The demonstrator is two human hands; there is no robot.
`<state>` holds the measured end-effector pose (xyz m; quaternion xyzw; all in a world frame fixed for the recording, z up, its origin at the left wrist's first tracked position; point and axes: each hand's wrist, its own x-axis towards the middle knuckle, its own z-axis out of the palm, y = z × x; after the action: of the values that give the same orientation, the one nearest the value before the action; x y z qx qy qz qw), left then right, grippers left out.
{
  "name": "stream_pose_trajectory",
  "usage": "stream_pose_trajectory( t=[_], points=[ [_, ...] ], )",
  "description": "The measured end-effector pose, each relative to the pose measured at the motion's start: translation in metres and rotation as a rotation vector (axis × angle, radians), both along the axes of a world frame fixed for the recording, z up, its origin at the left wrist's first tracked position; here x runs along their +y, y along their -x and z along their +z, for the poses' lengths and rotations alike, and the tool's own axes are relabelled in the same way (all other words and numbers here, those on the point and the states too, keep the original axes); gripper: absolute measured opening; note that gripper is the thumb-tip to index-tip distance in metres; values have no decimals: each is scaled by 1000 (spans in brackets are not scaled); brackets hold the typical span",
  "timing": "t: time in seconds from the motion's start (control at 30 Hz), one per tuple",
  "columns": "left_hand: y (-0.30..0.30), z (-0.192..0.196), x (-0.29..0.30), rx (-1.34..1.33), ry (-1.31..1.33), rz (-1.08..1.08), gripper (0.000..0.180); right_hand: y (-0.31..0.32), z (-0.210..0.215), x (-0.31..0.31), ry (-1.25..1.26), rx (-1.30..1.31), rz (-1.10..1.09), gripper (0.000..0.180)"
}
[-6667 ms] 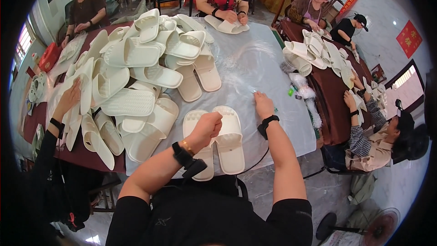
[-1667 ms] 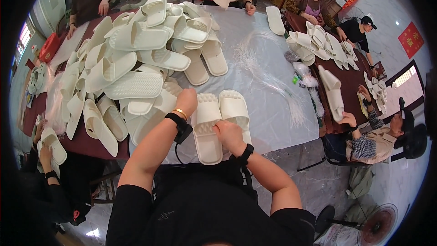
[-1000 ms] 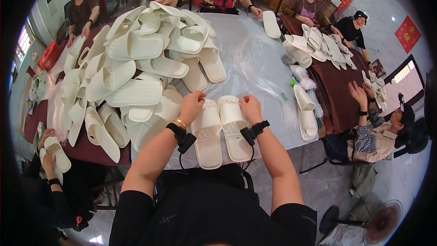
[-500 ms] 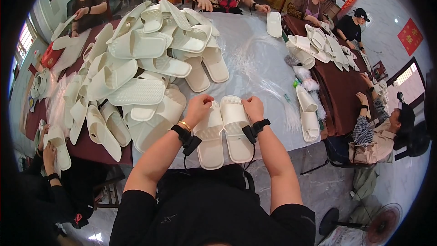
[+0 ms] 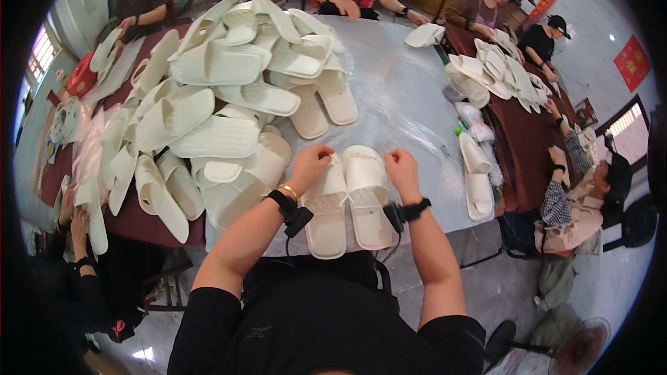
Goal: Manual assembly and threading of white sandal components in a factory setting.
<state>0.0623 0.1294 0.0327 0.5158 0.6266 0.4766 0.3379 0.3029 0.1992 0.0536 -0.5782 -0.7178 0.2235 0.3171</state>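
Two off-white slippers lie side by side in front of me, toes away: the left slipper (image 5: 326,226) and the right slipper (image 5: 370,219). Between them, their straps meet at a small pale spot that may be a tie. My left hand (image 5: 310,168) is closed in a pinch at the toe of the left slipper, near its strap. Just right of the right slipper, my right hand (image 5: 403,170) is closed, its fingers curled together and apart from the slipper. Whatever either pinch holds is too small to see.
A tall heap of off-white slippers (image 5: 215,97) rises on my left. Another slipper pair (image 5: 476,177) lies at the right table edge, beside plastic bundles (image 5: 476,125). More slippers (image 5: 497,73) cover the brown table (image 5: 514,160). Several co-workers sit around, handling slippers.
My right hand has drawn off to the right, away from the right slipper. My left hand stays at its slipper's toe. Across the table, a co-worker's slipper has tilted over.
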Motion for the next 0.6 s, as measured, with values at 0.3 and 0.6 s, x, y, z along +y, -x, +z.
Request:
stream_pose_trajectory(
  t=[0.3, 0.6],
  points=[
    [-8, 7, 13, 123, -24, -74, 21, 23, -1, -113, -92, -279, 332, 30],
    [-25, 7, 37, 154, -22, -148, 17, 40, -15, -92, -4, -492, 370, 41]
  ],
)
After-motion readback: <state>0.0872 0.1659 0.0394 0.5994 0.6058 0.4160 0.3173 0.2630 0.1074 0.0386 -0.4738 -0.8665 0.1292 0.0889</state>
